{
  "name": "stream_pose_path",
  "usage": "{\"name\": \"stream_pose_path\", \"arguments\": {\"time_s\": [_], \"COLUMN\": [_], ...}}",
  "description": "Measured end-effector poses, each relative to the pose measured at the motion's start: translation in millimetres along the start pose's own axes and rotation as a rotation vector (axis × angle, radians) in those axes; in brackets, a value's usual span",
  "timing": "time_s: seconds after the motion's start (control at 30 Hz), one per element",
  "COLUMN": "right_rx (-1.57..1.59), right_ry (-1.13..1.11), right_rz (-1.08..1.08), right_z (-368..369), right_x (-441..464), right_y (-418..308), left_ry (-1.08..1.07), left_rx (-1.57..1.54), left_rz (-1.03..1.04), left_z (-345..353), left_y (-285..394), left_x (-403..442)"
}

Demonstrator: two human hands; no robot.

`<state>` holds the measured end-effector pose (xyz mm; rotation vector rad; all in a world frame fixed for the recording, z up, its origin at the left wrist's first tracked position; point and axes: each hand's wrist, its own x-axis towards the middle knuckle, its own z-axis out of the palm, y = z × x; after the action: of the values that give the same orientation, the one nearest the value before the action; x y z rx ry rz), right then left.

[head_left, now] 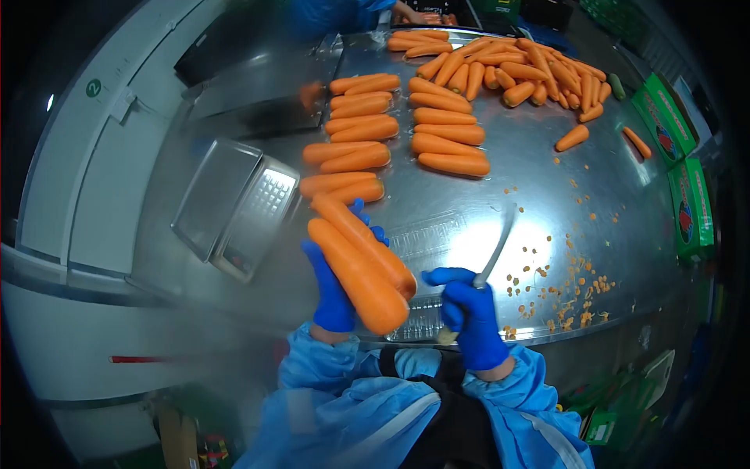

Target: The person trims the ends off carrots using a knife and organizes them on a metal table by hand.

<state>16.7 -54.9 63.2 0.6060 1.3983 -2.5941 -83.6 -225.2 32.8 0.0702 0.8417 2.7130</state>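
Observation:
Two large carrots (355, 270) lie side by side in my left hand (332, 289), whose blue-gloved fingers wrap round them from below and behind. My right hand (473, 313), also in a blue glove, is closed on the handle of a curved knife (500, 246); the blade points up and away from me. Between and beyond my hands, clear plastic trays (418, 313) rest on the metal table. Paired carrots (449, 133) stand in two columns ahead of my hands, apparently in clear trays.
A pile of loose carrots (539, 70) covers the table's far right. Carrot trimmings (578, 285) are scattered right of the knife. A scale (258, 211) sits at the left, green boxes (691, 207) at the right edge. Another person's blue sleeve (336, 12) shows across the metal table (375, 59).

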Motion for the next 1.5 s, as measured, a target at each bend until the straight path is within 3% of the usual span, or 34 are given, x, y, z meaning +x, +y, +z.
{"name": "stream_pose_path", "arguments": {"time_s": [0.03,0.07,0.17,0.2,0.3,0.43,0.53,0.63,0.8,0.83,0.9,1.0,1.1,1.2,1.3,1.4,1.5], "right_rx": [0.041,-0.183,-0.457,-0.638,-0.841,-0.953,-0.678,-0.083,-0.046,0.001,0.039,0.028,0.03,0.053,0.07,-0.023,0.009], "right_ry": [0.004,0.007,-0.155,-0.236,-0.202,-0.181,-0.191,-0.151,0.105,0.143,0.203,0.25,0.264,0.265,0.286,0.288,0.324], "right_rz": [-0.041,-0.002,-0.338,-0.291,-0.587,-0.661,-0.57,0.138,0.114,0.115,0.109,0.092,0.107,0.13,0.129,0.034,0.064], "right_z": [-2,-8,13,13,22,21,24,5,-43,-58,-70,-69,-70,-71,-68,-54,-69], "right_x": [-2,-2,0,-2,4,23,32,26,-4,-9,-15,-19,-21,-23,-22,-16,-19], "right_y": [-7,-8,21,22,39,54,46,35,41,47,52,52,60,66,69,59,63], "left_ry": [0.007,0.029,0.066,0.082,0.034,0.089,0.299,0.388,0.674,0.698,0.585,0.607,0.54,0.628,0.628,0.794,0.868], "left_rx": [-0.036,-0.055,-0.099,-0.104,-0.201,-0.2,-0.001,0.134,1.07,1.18,1.771,2.343,2.343,2.308,2.309,2.242,1.849], "left_rz": [-0.035,-0.054,-0.101,-0.089,-0.06,-0.052,-0.031,-0.034,0.151,0.121,0.372,0.259,0.34,0.101,0.17,0.228,0.513], "left_z": [-3,-7,-9,-7,-16,-25,-24,-76,-131,-138,-177,-248,-285,-294,-295,-254,-248], "left_y": [3,5,0,-4,-11,-16,-10,20,164,194,239,284,291,287,285,283,308], "left_x": [-1,-4,-4,-7,4,11,18,25,49,58,79,111,128,133,131,130,117]}}
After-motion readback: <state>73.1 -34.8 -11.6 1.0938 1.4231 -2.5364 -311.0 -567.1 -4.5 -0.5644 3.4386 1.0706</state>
